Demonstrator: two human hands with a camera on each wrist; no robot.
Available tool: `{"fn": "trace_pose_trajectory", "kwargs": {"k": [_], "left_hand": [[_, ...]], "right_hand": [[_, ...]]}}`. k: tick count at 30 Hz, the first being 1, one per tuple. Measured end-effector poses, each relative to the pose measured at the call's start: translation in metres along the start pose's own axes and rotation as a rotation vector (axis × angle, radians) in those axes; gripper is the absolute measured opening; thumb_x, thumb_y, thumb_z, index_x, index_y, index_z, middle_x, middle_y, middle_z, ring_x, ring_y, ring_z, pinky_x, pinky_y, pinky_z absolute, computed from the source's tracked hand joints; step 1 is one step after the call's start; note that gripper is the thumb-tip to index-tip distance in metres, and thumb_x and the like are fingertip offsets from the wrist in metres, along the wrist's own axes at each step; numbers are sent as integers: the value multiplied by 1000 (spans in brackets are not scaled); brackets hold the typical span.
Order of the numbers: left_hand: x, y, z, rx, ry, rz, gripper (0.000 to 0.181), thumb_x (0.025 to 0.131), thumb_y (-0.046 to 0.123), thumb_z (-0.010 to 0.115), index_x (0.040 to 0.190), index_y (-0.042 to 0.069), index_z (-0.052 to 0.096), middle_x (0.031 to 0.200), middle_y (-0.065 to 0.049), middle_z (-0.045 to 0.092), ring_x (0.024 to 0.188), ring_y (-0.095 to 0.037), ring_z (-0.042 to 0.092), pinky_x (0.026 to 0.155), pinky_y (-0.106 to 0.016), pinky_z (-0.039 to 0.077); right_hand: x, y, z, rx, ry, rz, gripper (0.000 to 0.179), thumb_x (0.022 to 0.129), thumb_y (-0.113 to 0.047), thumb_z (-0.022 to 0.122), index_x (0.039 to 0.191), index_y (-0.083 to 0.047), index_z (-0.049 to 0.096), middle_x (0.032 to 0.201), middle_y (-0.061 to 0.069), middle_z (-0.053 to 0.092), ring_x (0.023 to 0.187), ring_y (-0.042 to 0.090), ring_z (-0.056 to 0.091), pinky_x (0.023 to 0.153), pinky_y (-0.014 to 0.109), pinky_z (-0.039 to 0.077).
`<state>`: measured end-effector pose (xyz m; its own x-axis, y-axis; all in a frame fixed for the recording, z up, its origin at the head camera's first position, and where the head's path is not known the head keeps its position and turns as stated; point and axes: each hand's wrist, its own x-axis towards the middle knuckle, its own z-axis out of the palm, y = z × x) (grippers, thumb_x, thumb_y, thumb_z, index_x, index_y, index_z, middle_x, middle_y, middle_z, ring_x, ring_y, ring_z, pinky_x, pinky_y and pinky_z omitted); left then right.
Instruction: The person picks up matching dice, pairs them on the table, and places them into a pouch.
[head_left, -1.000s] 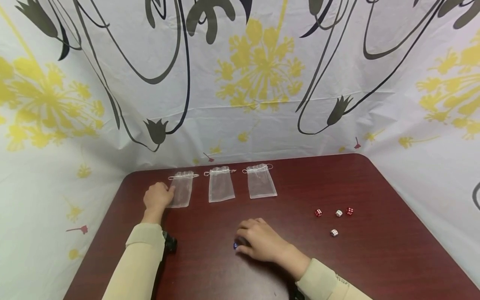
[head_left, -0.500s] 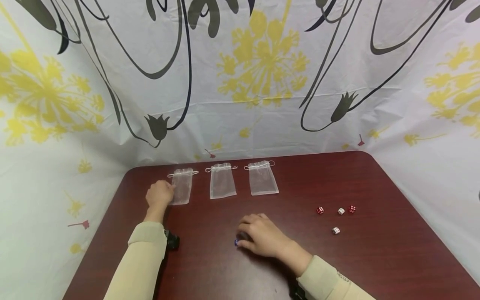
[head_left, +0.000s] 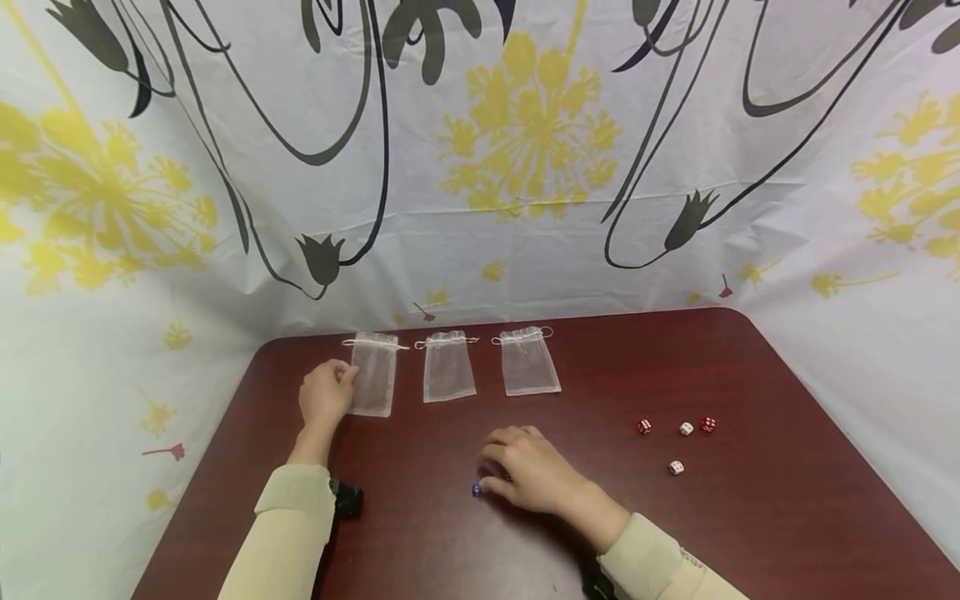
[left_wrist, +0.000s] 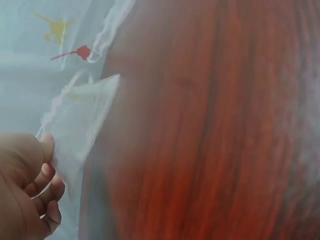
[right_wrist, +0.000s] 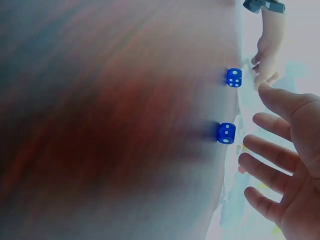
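Note:
Three sheer white drawstring pouches lie in a row at the far side of the dark red table (head_left: 750, 517). My left hand (head_left: 330, 392) pinches the left edge of the left pouch (head_left: 375, 375); in the left wrist view the thumb (left_wrist: 46, 142) lies on the pouch (left_wrist: 82, 117) with the fingers curled under it. My right hand (head_left: 517, 467) hovers over the table's middle with its fingers (right_wrist: 272, 157) spread and holding nothing. Two blue dice (right_wrist: 233, 77) (right_wrist: 226, 133) sit just beyond those fingertips. In the head view only one blue die (head_left: 476, 490) shows beside the hand.
The middle pouch (head_left: 448, 371) and the right pouch (head_left: 528, 365) lie flat. Two red dice (head_left: 643, 427) (head_left: 707, 424) and two white dice (head_left: 686, 428) (head_left: 675, 467) sit to the right. A flowered sheet (head_left: 480, 167) walls in the table's back and sides.
The left pouch has shifted slightly right and stands straighter under my left hand's pinch. My right hand has stayed over the blue dice.

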<state>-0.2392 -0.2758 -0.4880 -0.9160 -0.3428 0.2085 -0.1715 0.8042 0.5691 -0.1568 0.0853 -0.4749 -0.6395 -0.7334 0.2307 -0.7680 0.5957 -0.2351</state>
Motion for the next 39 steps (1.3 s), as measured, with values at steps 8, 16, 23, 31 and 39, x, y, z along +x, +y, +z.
{"fn": "trace_pose_trajectory", "kwargs": {"k": [8,16,23,31,39], "left_hand": [[-6,13,-2,-79,90,62,26,100,29,66,99,4,71,92,-15,71,87,-37,66,82,-54,48],[-11,31,-6,-150,161,135,22,97,25,70,96,3,71,87,-14,67,79,-33,63,77,-50,47],[-18,44,-11,-211,191,173,19,96,21,72,92,2,71,82,-12,63,74,-30,59,71,-42,45],[-24,55,-10,-296,250,243,16,93,17,75,88,3,70,81,-12,64,70,-27,58,68,-39,44],[-36,71,-11,-374,277,296,13,90,12,78,86,2,70,80,-10,66,66,-19,55,61,-23,41]], "right_hand": [[0,2,-2,-6,30,2,29,89,-43,76,103,-17,74,113,1,68,108,20,63,96,45,48],[1,6,-7,-24,66,23,33,89,-39,77,108,-12,75,115,5,69,110,24,63,97,47,48],[5,9,-15,-13,76,39,34,91,-39,76,111,-12,74,116,4,69,113,23,63,99,48,46],[9,13,-25,19,134,51,31,91,-35,77,111,-12,74,114,3,70,111,22,65,98,47,48],[14,14,-35,49,195,54,31,91,-33,76,112,-11,73,112,3,71,110,25,66,96,49,50]]}}
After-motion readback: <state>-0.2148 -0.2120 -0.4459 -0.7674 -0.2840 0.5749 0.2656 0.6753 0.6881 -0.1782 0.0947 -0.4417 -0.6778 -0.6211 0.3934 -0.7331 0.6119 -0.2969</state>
